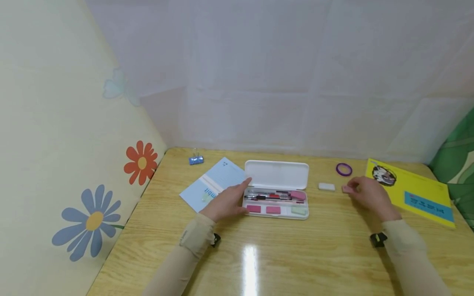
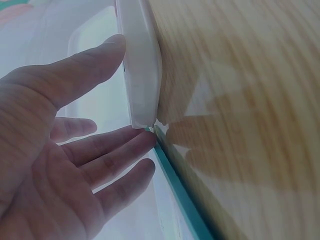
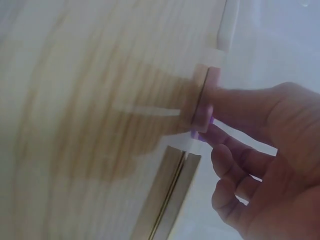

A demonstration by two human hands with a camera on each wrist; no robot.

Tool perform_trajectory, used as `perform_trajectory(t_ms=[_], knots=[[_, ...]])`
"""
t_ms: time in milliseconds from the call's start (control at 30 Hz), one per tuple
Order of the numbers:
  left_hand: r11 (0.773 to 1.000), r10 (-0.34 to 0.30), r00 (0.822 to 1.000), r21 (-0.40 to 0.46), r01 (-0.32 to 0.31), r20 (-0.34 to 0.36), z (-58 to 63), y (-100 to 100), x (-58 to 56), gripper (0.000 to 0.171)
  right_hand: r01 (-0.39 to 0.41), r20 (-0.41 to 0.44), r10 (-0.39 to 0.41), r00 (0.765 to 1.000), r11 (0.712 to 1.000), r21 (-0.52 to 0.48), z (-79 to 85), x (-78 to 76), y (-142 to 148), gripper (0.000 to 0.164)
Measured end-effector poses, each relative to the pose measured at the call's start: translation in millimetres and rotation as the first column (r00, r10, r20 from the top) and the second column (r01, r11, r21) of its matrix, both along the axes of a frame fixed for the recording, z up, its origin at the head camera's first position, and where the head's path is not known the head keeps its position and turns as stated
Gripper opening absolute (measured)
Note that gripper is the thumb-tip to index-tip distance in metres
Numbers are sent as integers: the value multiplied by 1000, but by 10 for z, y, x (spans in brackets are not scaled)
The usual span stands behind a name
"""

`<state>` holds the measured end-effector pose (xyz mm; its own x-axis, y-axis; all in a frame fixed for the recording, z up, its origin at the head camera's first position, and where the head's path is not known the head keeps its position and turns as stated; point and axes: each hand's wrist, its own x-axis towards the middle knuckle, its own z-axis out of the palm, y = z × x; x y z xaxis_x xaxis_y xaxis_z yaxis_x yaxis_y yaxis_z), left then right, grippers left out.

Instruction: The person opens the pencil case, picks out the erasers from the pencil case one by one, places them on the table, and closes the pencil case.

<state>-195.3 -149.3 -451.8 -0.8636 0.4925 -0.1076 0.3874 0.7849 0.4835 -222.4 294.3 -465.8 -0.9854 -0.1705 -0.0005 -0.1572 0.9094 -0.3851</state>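
Observation:
A white pencil case (image 1: pixel 276 174) lies with its lid folded back. Inside are several pens (image 1: pixel 268 196), pink erasers (image 1: pixel 273 210) and a pale green eraser (image 1: pixel 298 211). My left hand (image 1: pixel 226 202) is at the case's left end, fingers extended, with the thumb (image 2: pixel 107 55) against its side in the left wrist view. On the right, my right hand (image 1: pixel 370 195) pinches a pink eraser (image 3: pixel 209 97) at the tabletop, between thumb and forefinger. Just left of that hand lies a white eraser (image 1: pixel 326 187).
A light blue notebook (image 1: pixel 222 170) lies partly under the left hand, a blue binder clip (image 1: pixel 196 160) behind it. A purple ring (image 1: pixel 344 169), perhaps tape, sits behind the right hand. The yellow book (image 1: pixel 426 185) is at the right. Behind the wooden table (image 1: pixel 289 255) hangs a white cloth.

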Motion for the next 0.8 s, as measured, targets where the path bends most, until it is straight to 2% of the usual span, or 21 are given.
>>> perform_trajectory(t_ms=[133, 300, 367, 800], knots=[[1000, 1, 1000, -6, -1, 4, -3, 5, -4, 98, -15, -38, 14, 999, 999, -29, 66, 38, -45, 46], [1000, 9, 1000, -13, -9, 9, 0, 9, 0, 98, -74, -156, 65, 986, 996, -52, 100, 51, -209, 32], [1000, 10, 1000, -13, -10, 10, -1, 8, 4, 99, -88, -173, 79, 982, 995, -47, 114, 55, -314, 29], [1000, 13, 1000, -8, -13, 5, 11, 5, 14, 100, -245, -96, 244, 965, 969, 2, 161, 66, -976, 22]])
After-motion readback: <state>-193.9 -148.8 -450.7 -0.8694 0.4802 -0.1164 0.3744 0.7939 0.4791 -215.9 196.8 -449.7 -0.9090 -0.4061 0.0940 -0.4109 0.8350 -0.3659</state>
